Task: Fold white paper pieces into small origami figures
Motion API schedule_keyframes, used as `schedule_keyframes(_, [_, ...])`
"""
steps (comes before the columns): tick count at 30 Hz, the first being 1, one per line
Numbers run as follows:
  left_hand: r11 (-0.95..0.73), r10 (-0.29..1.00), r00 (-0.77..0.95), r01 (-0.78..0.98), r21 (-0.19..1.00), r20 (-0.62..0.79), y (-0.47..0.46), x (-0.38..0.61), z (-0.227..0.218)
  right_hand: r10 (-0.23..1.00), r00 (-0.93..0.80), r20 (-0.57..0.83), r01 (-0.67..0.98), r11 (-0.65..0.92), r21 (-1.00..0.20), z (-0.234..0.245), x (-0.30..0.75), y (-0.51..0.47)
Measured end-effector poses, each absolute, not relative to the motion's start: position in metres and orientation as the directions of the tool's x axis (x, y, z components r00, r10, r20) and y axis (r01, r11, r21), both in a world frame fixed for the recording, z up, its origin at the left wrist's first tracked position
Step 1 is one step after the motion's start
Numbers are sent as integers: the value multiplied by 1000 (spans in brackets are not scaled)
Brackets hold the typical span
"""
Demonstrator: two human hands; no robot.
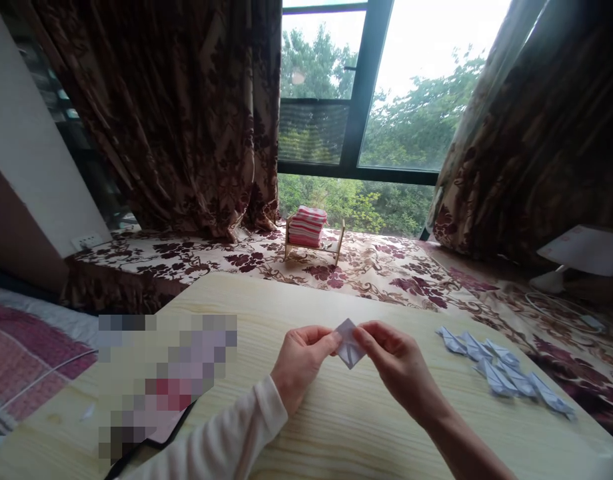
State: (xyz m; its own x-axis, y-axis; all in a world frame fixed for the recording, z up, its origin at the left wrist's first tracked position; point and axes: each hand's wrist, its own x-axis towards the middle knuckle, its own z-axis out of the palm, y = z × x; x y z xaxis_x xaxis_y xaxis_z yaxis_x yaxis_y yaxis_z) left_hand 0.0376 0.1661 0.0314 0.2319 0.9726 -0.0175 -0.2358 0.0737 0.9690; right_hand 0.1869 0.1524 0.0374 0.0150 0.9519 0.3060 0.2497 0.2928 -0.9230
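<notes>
A small white square of folded paper [350, 347] is held up above the wooden table, turned so that one corner points up. My left hand [306, 357] pinches its left corner between thumb and fingers. On the opposite corner my right hand [394, 357] has a similar pinch, thumb on the near face. Creases run across the paper's face. Several folded white paper pieces [501, 373], pointed in shape, lie grouped on the right side of the table.
The pale wooden table [296, 300] stands against a window ledge with floral cloth [386, 267]. A small rack [339, 243] there bears folded pink-striped cloths [308, 227]. A white lamp [581, 250] stands at right. A blurred-out flat object [171, 393] lies at left.
</notes>
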Motion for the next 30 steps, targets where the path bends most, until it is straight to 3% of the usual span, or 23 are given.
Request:
schedule_keyframes(5, [183,959,264,-304,935,-102,162,37,23,955,17,296,272,281,-920,28,184,151])
schedule_keyframes(9, [220,958,247,-306,926,-146,161,34,21,939,62,338,393,289,-873,21,199,141])
schedule_keyframes(17, [216,954,262,-269,939,-145,160,31,26,783,-113,611,514,573,-638,13,200,129])
schedule_keyframes(30, [269,934,319,-321,908,-163,158,32,22,789,-167,591,547,573,-611,14,196,127])
